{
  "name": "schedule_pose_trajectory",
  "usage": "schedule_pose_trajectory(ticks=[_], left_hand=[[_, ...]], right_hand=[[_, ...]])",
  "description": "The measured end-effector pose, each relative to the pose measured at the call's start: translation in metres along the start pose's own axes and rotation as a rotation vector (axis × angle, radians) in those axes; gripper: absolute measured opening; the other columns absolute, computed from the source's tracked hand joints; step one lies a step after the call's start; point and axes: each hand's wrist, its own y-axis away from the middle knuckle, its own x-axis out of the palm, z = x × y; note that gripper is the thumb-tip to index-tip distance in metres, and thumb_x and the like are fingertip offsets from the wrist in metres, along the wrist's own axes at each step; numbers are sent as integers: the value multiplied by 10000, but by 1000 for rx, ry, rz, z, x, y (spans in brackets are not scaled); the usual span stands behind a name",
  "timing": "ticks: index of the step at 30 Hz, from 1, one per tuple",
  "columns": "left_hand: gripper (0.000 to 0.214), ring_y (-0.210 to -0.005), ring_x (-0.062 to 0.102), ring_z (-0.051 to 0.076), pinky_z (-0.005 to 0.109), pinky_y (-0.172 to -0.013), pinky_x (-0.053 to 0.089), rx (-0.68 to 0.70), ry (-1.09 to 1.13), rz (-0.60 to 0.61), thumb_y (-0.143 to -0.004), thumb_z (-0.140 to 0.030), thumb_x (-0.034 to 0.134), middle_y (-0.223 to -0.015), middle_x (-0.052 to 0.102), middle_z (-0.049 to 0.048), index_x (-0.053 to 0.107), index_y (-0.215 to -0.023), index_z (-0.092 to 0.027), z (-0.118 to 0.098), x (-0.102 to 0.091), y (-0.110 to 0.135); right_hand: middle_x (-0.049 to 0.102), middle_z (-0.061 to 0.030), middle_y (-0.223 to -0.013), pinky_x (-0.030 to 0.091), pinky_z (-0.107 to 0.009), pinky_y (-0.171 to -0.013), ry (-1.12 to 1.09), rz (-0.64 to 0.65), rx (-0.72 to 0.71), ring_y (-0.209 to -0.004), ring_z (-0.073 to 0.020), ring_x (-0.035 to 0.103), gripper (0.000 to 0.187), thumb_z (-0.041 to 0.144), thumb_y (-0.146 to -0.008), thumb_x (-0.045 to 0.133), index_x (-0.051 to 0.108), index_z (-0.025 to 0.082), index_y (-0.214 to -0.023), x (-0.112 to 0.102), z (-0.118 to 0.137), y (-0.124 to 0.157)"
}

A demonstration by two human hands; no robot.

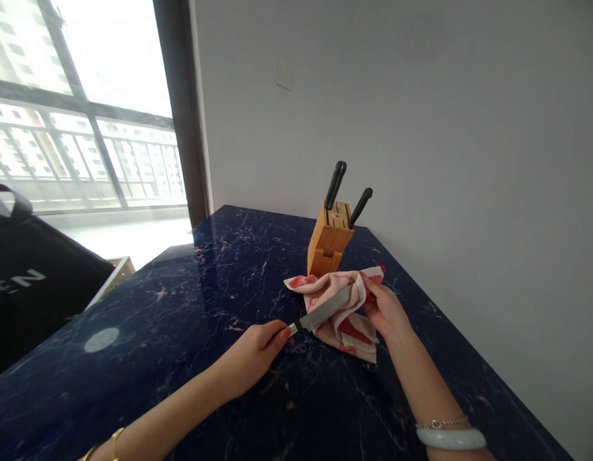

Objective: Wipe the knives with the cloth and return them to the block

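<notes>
My left hand is closed round the handle of a kitchen knife, whose blade points up and to the right. A pink and red cloth covers the blade's tip. My right hand grips that cloth at its right side, fingers folded into it by the tip. The lower part of the cloth hangs over or lies on the table; which one I cannot tell. Just behind the cloth stands a wooden knife block with black-handled knives in it, one handle at the left and another at the right.
The dark blue marbled table runs back to a grey wall. On its left surface is a pale round spot. A black bag stands beyond the table's left edge, near a bright window.
</notes>
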Motion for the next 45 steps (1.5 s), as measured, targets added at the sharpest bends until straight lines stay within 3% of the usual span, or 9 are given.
schedule_pose_trajectory(ticks=[13,21,29,37,42,45], left_hand=[[373,-511,366,88,196,-496,276,-14,-4,-20,-882,-423,295,-568,420,-53,550,-818,-159,-1,0,-1],[371,-513,358,88,195,-488,270,-18,18,-48,-882,-433,290,-560,395,-58,524,-788,-161,2,0,-2],[377,-509,353,86,195,-486,269,-7,31,-12,-879,-440,290,-557,401,-59,535,-810,-162,0,2,-2],[363,-514,358,87,192,-481,268,-18,4,-25,-880,-419,292,-570,408,-53,534,-796,-162,0,-1,-1],[368,-517,364,89,190,-480,271,-14,15,-9,-878,-432,291,-571,412,-51,525,-793,-161,0,-1,-1],[371,-516,361,90,191,-476,270,-13,17,-14,-879,-432,287,-570,414,-49,523,-787,-161,1,-1,0]], right_hand=[[645,9,-594,467,-190,-485,-23,53,57,-507,-97,561,211,214,-499,778,633,144,-635,10,-3,11],[663,-20,-656,486,-233,-597,-14,234,184,-581,-120,595,228,252,-549,761,633,132,-695,25,-15,24],[657,8,-624,481,-208,-506,-31,38,-7,-534,-115,581,233,218,-488,783,627,156,-651,13,0,11],[643,8,-599,493,-226,-541,-34,96,74,-537,-117,581,211,236,-521,770,614,150,-635,20,-10,17],[636,28,-583,470,-185,-493,-68,-21,-7,-507,-91,559,213,206,-499,775,609,157,-623,13,-3,11],[639,25,-593,474,-193,-495,-70,-3,5,-511,-96,560,208,199,-498,774,610,162,-619,13,-3,11]])
